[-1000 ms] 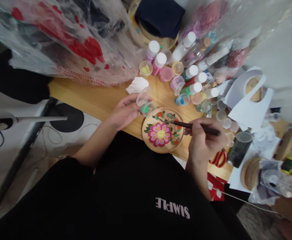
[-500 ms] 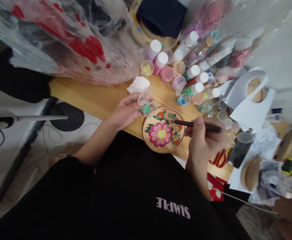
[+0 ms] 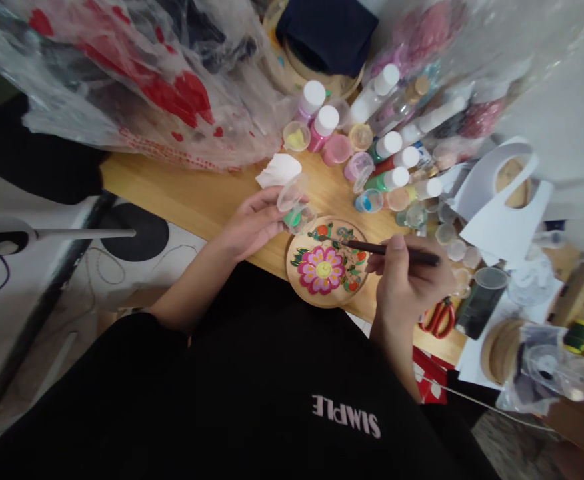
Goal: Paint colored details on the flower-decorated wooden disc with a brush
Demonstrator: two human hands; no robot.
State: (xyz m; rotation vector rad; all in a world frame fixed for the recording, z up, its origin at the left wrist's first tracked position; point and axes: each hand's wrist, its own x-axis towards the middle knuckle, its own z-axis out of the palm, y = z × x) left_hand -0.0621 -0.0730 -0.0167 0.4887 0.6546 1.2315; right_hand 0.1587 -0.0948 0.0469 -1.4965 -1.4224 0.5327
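Well, brush: likely light, stiff; right fingers pinch its handle, centre-right.
Cup: probably flimsy; left fingers hold its side, centre.

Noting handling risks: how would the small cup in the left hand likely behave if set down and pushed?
The clear cup looks like thin plastic, so probably light and slightly flexible. With its lid open, it may tip easily, and the green paint might spill.

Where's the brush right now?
In the head view, the dark brush is right of centre, held in the right hand, with its tip over the round flower board.
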